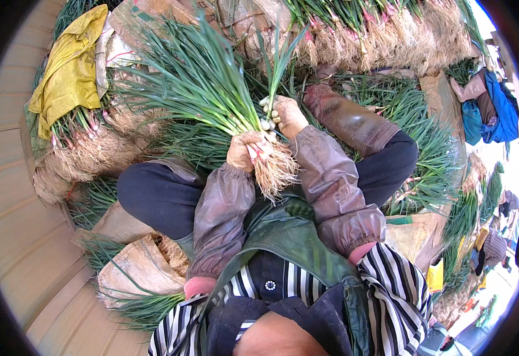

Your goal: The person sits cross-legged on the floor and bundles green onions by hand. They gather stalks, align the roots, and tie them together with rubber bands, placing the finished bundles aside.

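Observation:
My left hand (pixel 243 150), in a soiled tan glove, grips a bunch of green onions (pixel 215 89) near the base. Their leaves fan out to the upper left, and the pale, tangled roots (pixel 276 171) hang towards my lap. Close beside it, my right hand (pixel 289 116) pinches a small green onion stalk (pixel 279 73), its leaves pointing up. Several whitish rounded shapes (pixel 266 124) lie between the two hands; I cannot tell whether they are bulbs or covered fingertips. Brown sleeve covers (pixel 226 213) reach over both forearms.
Loose green onions (pixel 428 142) lie around my legs and brown boot (pixel 353 115). Rooted bundles (pixel 375 35) are stacked ahead, others under a yellow sack (pixel 70 66) at left. A ribbed wall (pixel 5 178) curves along the left. Another person (pixel 493 107) is at far right.

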`<act>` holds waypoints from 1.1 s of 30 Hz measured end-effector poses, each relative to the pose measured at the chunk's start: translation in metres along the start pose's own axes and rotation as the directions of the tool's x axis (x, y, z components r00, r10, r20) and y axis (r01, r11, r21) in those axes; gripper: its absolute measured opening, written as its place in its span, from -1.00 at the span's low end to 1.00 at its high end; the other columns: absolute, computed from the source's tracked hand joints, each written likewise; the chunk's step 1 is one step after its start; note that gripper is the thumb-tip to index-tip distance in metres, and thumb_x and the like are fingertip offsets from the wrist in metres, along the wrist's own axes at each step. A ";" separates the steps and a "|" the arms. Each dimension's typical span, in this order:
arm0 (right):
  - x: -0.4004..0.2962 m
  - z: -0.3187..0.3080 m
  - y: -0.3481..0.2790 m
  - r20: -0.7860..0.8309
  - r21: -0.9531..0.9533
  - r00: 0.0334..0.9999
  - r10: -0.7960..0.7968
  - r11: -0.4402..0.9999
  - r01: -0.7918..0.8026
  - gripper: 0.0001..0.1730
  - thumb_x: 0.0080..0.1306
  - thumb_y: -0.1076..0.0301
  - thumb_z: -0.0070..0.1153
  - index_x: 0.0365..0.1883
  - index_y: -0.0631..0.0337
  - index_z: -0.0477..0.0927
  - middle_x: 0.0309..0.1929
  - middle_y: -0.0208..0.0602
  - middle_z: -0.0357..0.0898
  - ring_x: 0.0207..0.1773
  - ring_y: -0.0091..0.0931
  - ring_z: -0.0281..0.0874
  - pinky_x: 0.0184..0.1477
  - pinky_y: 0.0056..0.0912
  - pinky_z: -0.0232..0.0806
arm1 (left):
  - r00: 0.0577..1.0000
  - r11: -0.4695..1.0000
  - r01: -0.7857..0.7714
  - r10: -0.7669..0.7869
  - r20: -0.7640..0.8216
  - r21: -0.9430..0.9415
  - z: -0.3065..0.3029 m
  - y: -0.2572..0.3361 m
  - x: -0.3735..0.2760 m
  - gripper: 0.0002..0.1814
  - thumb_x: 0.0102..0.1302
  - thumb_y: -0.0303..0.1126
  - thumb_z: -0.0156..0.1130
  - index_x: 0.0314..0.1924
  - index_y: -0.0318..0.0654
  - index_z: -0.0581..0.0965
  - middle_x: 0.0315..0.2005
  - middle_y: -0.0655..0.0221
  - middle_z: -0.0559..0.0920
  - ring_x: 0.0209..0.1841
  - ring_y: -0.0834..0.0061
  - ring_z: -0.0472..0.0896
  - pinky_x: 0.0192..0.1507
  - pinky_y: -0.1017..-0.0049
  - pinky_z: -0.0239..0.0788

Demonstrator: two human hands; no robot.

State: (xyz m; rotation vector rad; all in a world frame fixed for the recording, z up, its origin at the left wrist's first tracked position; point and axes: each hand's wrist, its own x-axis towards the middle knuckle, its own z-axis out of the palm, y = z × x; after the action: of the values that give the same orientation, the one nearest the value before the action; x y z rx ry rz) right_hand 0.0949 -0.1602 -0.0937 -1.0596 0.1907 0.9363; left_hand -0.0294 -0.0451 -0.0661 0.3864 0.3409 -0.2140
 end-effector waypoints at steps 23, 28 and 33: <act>0.165 -0.045 -0.119 -0.302 -0.699 0.926 -0.227 0.714 -0.053 -0.71 0.28 0.28 0.09 -0.11 0.27 0.54 -0.28 -0.29 0.59 -0.43 -0.65 0.52 -0.41 -0.60 0.37 | 0.951 0.946 -0.305 0.310 0.024 -0.113 0.011 0.016 0.009 -0.64 0.10 -0.35 0.30 -0.13 -0.35 0.48 0.03 0.13 0.49 -0.04 0.35 0.50 0.10 0.32 0.33; 0.068 -0.032 -0.084 0.003 -0.670 0.939 -0.343 0.696 0.257 -0.84 0.23 0.35 0.15 -0.24 0.20 0.56 -0.50 -0.51 0.49 -0.47 -0.71 0.36 -0.46 -0.67 0.23 | 0.925 0.917 -0.359 0.374 0.065 -0.173 0.023 0.019 0.011 -0.21 0.06 -0.46 0.25 0.32 -0.05 0.19 0.29 -0.08 0.16 -0.29 0.49 0.50 -0.08 0.36 0.43; -0.056 -0.007 -0.058 -0.017 -0.979 0.916 -0.401 0.191 0.066 -0.73 0.17 0.19 0.07 -0.26 0.18 0.54 -0.49 -0.14 0.58 -0.37 -0.24 0.59 -0.29 -0.24 0.40 | 0.986 0.987 -0.163 0.163 0.023 0.000 0.015 0.021 0.007 -0.37 0.10 -0.33 0.23 0.17 -0.44 0.32 0.03 0.00 0.48 -0.35 0.42 0.56 -0.34 0.41 0.50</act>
State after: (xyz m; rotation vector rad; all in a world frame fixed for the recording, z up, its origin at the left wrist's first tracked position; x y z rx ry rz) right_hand 0.1051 -0.2067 -0.0290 -2.3760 -0.4467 0.5186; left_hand -0.0132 -0.0334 -0.0486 0.4110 0.2847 -0.0587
